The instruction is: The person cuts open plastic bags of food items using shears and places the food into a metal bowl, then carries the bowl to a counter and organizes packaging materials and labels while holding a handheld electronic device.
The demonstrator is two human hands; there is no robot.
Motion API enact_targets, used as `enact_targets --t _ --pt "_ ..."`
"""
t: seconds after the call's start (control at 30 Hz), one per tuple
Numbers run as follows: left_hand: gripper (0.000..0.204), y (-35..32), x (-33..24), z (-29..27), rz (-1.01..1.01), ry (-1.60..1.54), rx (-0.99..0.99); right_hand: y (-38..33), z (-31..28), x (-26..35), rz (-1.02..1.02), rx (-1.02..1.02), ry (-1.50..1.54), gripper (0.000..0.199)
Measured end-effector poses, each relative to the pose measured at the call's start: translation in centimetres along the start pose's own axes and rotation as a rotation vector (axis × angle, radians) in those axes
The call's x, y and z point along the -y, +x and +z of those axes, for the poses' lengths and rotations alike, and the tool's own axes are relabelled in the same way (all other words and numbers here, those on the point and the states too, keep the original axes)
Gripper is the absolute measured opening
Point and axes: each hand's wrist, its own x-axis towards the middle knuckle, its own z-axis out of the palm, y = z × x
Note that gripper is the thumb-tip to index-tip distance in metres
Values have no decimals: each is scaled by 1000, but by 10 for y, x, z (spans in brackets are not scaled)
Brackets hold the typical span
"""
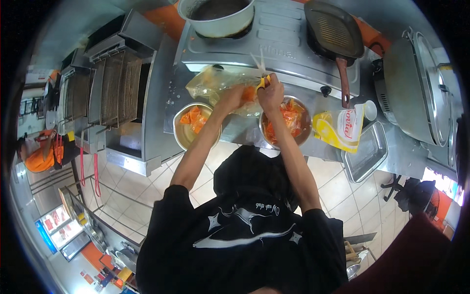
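At the upper middle of the frame, the left hand (235,97) appears to pinch an orange packet (248,93) beside a clear plastic bag (208,87); its exact fingertip grip is too small to make out. The right hand (271,94) is curled around the yellow handles of the scissors (264,81), whose blades point toward the top of the frame, away from the packet. Just below lie two bowls on the table (238,130): the left bowl (186,139) holds a few orange pieces, the right bowl (307,126) a fuller heap.

To handle the packet well, it seems best to hold it taut by one edge, with the left fingertips well clear of the cutting line, lift the loose bag film away from the blades, and snip only a narrow strip.
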Motion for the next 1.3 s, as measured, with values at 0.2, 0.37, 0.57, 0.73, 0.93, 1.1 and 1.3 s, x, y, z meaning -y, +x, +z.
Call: enact_targets --t 0.2,0.37,0.57,0.73,0.93,1.1,1.3 --pt "7 9 9 45 -10 312 -54 -1 5 0 -44 -9 -81 20" --pt "8 12 -7 25 -46 217 114 5 2 -11 -79 -29 -147 21" --pt "16 4 -4 9 -150 117 146 7 6 -19 -103 -93 -200 21" --pt "22 -36 -51 -62 -90 -93 -135 15 1 -27 -73 -101 -188 21" --pt "35 -112 -49 -126 -387 32 -182 16 -1 -25 -27 -109 -181 19" --pt "42 -171 39 -74 -298 129 -215 20 0 -24 16 -83 -78 17" --pt "57 -169 42 -68 -467 75 -313 -21 -65 11 -89 -168 193 23"
